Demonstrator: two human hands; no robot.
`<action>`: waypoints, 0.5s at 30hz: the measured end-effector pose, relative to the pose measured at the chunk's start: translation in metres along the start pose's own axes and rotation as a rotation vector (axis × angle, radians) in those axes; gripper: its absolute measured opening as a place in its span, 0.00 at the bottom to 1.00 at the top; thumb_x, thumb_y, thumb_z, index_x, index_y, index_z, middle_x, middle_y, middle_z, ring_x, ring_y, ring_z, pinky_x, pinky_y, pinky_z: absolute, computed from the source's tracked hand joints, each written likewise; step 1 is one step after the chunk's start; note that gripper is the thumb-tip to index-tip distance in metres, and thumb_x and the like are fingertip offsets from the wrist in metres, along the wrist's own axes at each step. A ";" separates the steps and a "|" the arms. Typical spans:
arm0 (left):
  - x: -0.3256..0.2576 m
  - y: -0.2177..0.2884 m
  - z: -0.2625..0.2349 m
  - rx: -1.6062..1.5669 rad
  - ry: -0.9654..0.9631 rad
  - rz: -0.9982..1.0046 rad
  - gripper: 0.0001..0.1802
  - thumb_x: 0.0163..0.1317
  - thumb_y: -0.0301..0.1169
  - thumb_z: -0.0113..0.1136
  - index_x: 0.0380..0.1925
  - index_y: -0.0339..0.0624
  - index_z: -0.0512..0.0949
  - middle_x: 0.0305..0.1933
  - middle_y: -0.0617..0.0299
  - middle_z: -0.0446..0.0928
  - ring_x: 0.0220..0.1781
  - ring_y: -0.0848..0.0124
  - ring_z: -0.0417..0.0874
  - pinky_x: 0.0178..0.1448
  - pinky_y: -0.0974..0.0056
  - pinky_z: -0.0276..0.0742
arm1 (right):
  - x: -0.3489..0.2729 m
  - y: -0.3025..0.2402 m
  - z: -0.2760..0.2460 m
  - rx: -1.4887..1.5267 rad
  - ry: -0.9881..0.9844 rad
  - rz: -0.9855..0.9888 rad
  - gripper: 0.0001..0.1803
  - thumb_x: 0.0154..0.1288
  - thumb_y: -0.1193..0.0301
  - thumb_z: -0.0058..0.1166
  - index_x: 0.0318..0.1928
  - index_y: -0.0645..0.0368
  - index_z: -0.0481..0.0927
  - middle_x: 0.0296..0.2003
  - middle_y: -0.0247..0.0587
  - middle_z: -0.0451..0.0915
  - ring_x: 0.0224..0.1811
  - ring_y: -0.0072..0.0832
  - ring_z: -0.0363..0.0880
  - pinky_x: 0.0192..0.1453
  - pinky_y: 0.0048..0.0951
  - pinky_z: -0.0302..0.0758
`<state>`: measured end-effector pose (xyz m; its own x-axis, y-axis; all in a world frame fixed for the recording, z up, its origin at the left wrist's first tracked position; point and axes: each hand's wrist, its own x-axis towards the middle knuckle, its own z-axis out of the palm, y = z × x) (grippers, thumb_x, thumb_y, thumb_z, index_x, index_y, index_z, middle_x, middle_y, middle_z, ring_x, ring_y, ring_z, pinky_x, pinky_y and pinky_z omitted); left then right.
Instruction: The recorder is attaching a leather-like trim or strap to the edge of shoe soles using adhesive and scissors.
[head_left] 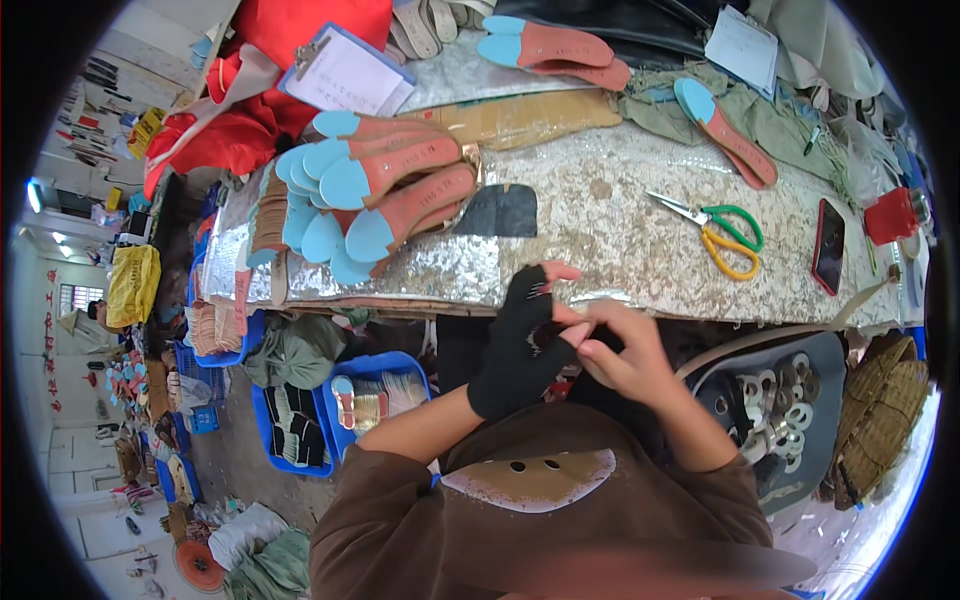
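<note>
My left hand (520, 340), in a black fingerless glove, is raised in front of my chest by the table's front edge. Its bare fingertips point away to the right, with a gap between the upper fingers and the thumb. My bare right hand (625, 350) meets it there, its fingers pinched together at the left thumb's tip. Whatever may be in that pinch is hidden. Ahead and to the left lies a pile of red-brown insoles with light blue ends (385, 185). Scissors with green and yellow handles (730, 240) lie partly open on the tabletop to the right.
The worn silvery table (590, 210) also bears a dark patch (500, 212), a clipboard (350, 75), more insoles (730, 135), a phone (828, 246) and a red bottle (893, 215). Below stand blue baskets (330, 425) at left and a grey tub (835, 400) of rolls at right.
</note>
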<state>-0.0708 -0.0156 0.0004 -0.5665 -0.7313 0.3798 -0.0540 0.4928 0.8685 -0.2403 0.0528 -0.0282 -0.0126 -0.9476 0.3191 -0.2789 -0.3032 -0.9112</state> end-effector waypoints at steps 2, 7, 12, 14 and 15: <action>0.022 -0.010 0.004 -0.116 -0.125 -0.062 0.07 0.60 0.25 0.62 0.39 0.41 0.78 0.55 0.52 0.75 0.59 0.57 0.75 0.63 0.56 0.68 | -0.003 0.010 -0.001 0.084 0.010 0.076 0.08 0.63 0.73 0.59 0.41 0.63 0.80 0.33 0.46 0.81 0.35 0.37 0.81 0.41 0.33 0.75; 0.135 -0.051 -0.007 0.267 -0.221 0.260 0.15 0.62 0.32 0.63 0.48 0.42 0.78 0.49 0.53 0.79 0.53 0.60 0.80 0.57 0.58 0.74 | 0.013 0.039 -0.037 0.208 0.292 0.324 0.06 0.68 0.72 0.54 0.36 0.64 0.79 0.25 0.34 0.77 0.28 0.20 0.74 0.34 0.25 0.71; 0.282 -0.134 -0.021 1.016 -0.227 0.493 0.17 0.52 0.31 0.63 0.44 0.44 0.78 0.50 0.51 0.78 0.53 0.52 0.79 0.56 0.52 0.75 | 0.015 0.050 -0.042 0.007 0.254 0.197 0.12 0.67 0.69 0.58 0.29 0.64 0.75 0.20 0.34 0.71 0.24 0.17 0.67 0.28 0.23 0.65; 0.324 -0.159 -0.022 1.168 -0.136 0.465 0.23 0.52 0.30 0.56 0.51 0.46 0.77 0.57 0.51 0.77 0.58 0.54 0.78 0.59 0.51 0.73 | 0.015 0.055 -0.039 0.110 0.289 0.264 0.16 0.65 0.70 0.61 0.25 0.64 0.71 0.17 0.36 0.69 0.20 0.21 0.65 0.25 0.27 0.64; 0.343 -0.169 -0.026 1.235 -0.172 0.412 0.28 0.52 0.32 0.58 0.57 0.47 0.73 0.63 0.50 0.72 0.63 0.52 0.74 0.64 0.50 0.69 | 0.018 0.054 -0.039 0.037 0.297 0.200 0.16 0.64 0.69 0.61 0.25 0.64 0.71 0.17 0.37 0.69 0.20 0.23 0.66 0.25 0.27 0.64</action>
<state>-0.2344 -0.3617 -0.0078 -0.8142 -0.4006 0.4202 -0.5130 0.8353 -0.1978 -0.2934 0.0238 -0.0615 -0.3431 -0.9198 0.1906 -0.2082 -0.1234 -0.9703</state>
